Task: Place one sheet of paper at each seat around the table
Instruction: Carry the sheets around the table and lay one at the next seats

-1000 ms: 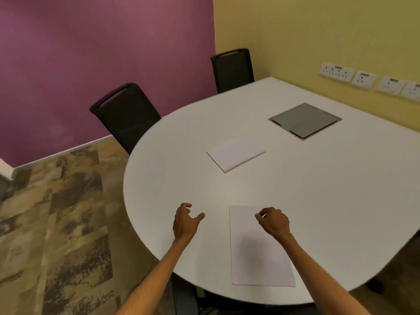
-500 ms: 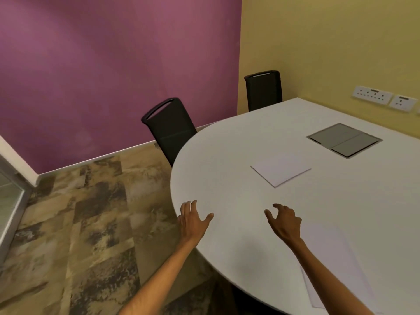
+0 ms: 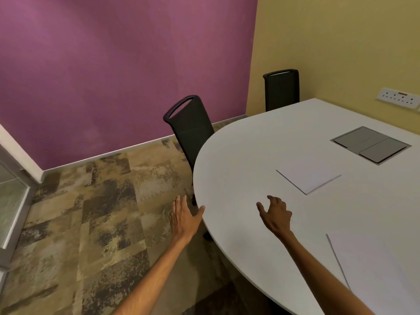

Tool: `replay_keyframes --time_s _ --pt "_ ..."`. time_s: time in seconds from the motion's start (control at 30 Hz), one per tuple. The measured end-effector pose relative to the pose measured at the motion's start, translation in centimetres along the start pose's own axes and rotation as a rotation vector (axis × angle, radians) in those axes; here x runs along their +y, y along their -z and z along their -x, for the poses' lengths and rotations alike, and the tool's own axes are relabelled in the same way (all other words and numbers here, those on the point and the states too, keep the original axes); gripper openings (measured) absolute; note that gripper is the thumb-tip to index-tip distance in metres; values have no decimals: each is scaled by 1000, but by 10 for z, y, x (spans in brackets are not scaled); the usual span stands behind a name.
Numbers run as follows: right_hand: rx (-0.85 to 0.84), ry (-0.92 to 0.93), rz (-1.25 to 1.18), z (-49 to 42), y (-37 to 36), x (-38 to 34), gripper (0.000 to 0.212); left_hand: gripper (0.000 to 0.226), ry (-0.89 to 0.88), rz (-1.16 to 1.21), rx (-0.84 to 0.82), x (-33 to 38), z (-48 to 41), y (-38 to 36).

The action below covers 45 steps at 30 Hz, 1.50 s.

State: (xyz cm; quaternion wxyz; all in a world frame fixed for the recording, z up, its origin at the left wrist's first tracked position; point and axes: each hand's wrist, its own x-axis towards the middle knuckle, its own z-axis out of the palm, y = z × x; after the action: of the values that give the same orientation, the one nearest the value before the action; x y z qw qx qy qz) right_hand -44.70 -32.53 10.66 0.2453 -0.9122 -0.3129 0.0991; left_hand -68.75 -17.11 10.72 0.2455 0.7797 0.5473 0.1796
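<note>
A single white sheet (image 3: 372, 271) lies flat near the table's front edge at the lower right, beside my right forearm. A stack of white paper (image 3: 308, 177) rests further in on the white rounded table (image 3: 245, 160). My right hand (image 3: 276, 215) hovers over the tabletop between the two, fingers spread and curled, holding nothing. My left hand (image 3: 184, 218) is open beside the table's rounded edge, over the floor, its thumb close to the rim. Two black chairs stand at the table: one (image 3: 191, 128) at the rounded end, one (image 3: 281, 88) in the far corner.
A grey hatch (image 3: 370, 144) is set into the tabletop at the right. Wall sockets (image 3: 398, 97) sit on the yellow wall behind. A purple wall and patterned carpet (image 3: 91, 212) fill the left, with a glass door frame (image 3: 11, 196) at the far left.
The view has swung left, so the table and the sheet near the edge now sit further right. My right hand has left that sheet; both hands are open and spread wider.
</note>
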Motion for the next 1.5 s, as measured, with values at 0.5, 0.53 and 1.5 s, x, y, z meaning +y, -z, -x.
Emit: replay_keyframes --time_s 0.5,0.53,1.5 --pt "12 -91 -79 -163 -71 -97 59 90 -58 -39 -60 -11 -226 -3" --pt "19 -98 -80 -176 -72 -102 59 90 -71 -36 -64 -6 -244 -4" --pt "431 -978 -156 -292 -57 -31 52 41 -631 87 -690 202 -478 -201"
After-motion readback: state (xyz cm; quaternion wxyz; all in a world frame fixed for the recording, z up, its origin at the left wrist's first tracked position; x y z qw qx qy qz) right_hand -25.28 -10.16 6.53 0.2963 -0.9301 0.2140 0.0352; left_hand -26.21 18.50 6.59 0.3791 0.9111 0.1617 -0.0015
